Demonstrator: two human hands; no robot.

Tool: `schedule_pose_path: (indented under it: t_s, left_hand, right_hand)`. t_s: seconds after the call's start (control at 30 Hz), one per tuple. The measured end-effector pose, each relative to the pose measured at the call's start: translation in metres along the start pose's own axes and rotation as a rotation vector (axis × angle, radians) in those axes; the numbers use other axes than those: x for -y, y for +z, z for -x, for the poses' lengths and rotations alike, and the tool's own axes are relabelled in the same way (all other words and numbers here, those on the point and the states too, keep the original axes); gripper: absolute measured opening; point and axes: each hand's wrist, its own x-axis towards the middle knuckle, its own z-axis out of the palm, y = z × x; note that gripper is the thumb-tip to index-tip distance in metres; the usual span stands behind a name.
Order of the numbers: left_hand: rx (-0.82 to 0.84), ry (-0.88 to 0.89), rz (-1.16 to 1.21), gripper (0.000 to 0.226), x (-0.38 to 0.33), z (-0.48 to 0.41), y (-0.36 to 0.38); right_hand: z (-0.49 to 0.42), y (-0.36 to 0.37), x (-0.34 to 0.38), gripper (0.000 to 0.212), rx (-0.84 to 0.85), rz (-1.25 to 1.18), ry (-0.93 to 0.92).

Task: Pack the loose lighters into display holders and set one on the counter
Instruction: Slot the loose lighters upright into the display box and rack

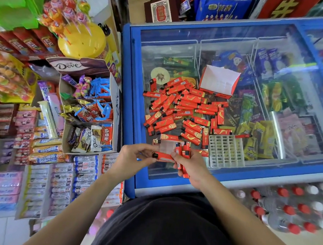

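A heap of loose red lighters (186, 107) lies on the glass lid of a blue chest freezer (132, 90). My left hand (132, 157) pinches one red lighter (162, 156) held sideways at the freezer's near edge. My right hand (191, 166) grips a bunch of several red lighters (184, 155). Just behind both hands sits a clear display holder (166, 146) with a few lighters standing at its right end. An empty white grid holder (225, 151) lies to the right. An open red and white carton (218, 81) stands behind the heap.
Shelves of chocolate and candy boxes (90, 102) crowd the left side, with a yellow lollipop stand (81, 40) above. Packs of red-capped water bottles (297, 208) sit on the floor at the right. Ice creams fill the freezer under the glass.
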Motion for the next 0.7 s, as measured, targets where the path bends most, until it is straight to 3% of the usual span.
schedule_pose_path:
  t_s: [0.07,0.23,0.5,0.7]
  left_hand:
    - [-0.049,0.051,-0.076,0.022,0.005,-0.002,-0.002]
    - [-0.209,0.149,-0.212,0.024,0.010,-0.006,0.003]
    - [-0.307,0.285,-0.440,0.017,0.026,-0.022,0.025]
    - [-0.304,0.365,-0.529,0.012,0.028,-0.030,0.029]
  right_hand:
    - [-0.002,0.000,-0.001,0.023,-0.032,0.047,-0.021]
    - [-0.002,-0.006,-0.002,0.026,-0.059,0.032,-0.009]
    - [0.003,-0.005,-0.001,0.031,-0.030,0.087,-0.086]
    - [0.002,0.000,-0.004,0.015,-0.035,0.099,-0.084]
